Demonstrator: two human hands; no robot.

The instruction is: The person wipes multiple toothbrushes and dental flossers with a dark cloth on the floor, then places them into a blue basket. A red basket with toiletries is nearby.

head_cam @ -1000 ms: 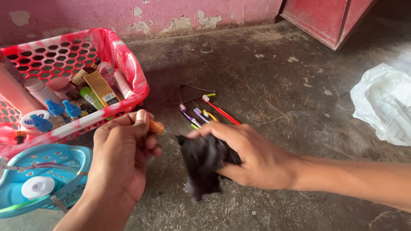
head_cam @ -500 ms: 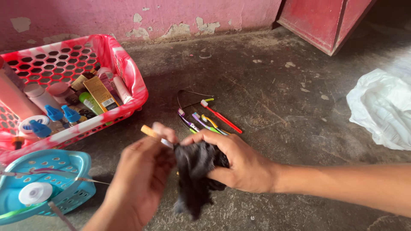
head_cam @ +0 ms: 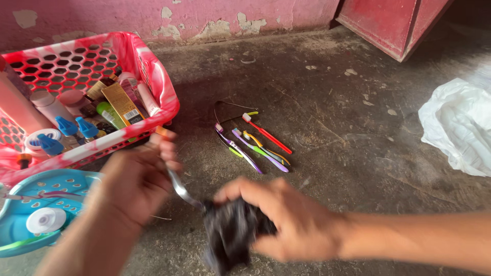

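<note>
A red basket [head_cam: 153, 76] full of tubes and bottles stood at the left; every place below is given from it. Far to its right lay a crumpled white bag [head_cam: 458, 128]. Just below it sat a blue basket [head_cam: 76, 181]. To its right, on the bare floor [head_cam: 327, 76], lay a small row of toothbrushes [head_cam: 255, 143].

Below and right of the basket, the right hand [head_cam: 286, 220] was closed around a black cloth [head_cam: 230, 235], bunched over one end of a toothbrush [head_cam: 176, 184]. The cloth looked soft, light and limp, best gripped in a wad. Nearer the basket, the left hand [head_cam: 135, 181] was curled shut on the toothbrush's handle.

The toothbrush seemed light, stiff and thin, likely slippery if wet, so the handle was the sound place to hold. Its long axis ran diagonally: orange handle end up toward the basket, the other end down and right into the cloth. Motion blur hid finer detail.
</note>
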